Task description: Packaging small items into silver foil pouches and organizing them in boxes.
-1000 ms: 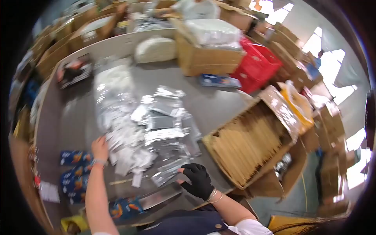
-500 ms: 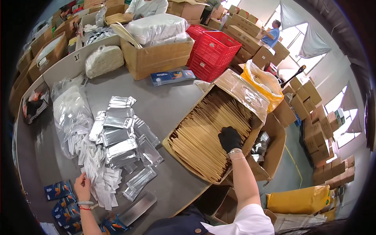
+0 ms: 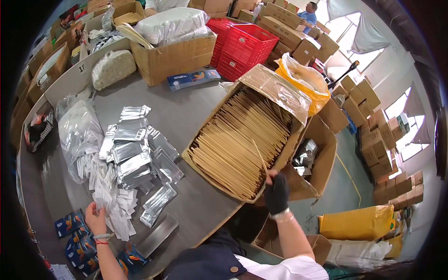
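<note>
Stacked cartons (image 3: 275, 32) and red crates (image 3: 247, 51) crowd the room behind a grey bench (image 3: 186, 109), at whose right edge stands an open box (image 3: 275, 88) of wooden sticks (image 3: 233, 140). It probably sits there so that the right arm can dip in without crossing the other goods; the sticks lie packed side by side, likely making them easy to draw singly. Gloved in black with bare fingertips, the right hand (image 3: 276, 193) has a narrow grip, pinching 1 thin stick (image 3: 261, 156) near its lower end, which leaves the rest free, leaning up and left over the box. Its forearm rises from the lower edge to the box's near side. Bare and with bent fingers, the left hand (image 3: 96, 219) is at the white slips (image 3: 119, 205); I cannot tell whether its grip holds any. Silver packets (image 3: 133, 154) lie between slips and box; blue pouches (image 3: 77, 249) lie beside the left wrist, presumably for easy reach.
</note>
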Motion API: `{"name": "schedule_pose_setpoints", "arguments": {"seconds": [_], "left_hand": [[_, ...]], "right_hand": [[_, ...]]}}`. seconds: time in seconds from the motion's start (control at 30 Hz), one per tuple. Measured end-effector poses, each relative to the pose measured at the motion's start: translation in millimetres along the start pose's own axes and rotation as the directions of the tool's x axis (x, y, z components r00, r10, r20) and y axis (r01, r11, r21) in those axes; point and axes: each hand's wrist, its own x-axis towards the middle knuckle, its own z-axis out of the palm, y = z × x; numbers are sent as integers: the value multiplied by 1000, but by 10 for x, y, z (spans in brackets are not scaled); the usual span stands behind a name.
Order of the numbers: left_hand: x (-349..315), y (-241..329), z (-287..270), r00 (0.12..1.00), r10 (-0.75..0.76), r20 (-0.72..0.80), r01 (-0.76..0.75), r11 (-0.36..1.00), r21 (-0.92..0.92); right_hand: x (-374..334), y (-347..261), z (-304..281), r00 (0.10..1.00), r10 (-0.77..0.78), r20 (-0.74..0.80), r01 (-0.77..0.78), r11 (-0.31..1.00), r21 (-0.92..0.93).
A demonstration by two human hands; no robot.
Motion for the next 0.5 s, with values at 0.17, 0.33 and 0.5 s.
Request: {"name": "schedule_pose_setpoints", "arguments": {"seconds": [0.17,0.33,0.5], "left_hand": [[20,56,125,1000,-6,-16,5,998,-64],[-56,-77,100,993,-16,-120,7,997,-75],[-45,-120,144,986,92,-138,-79,992,99]], "right_hand": [[-2052,819,-446,850,508,138,-471,851,-234],[-3001,1323,-1172,418,908,-31,-798,350,-491],[-3085,1859,-1013,561,783,-271,-815,464,-346]]}}
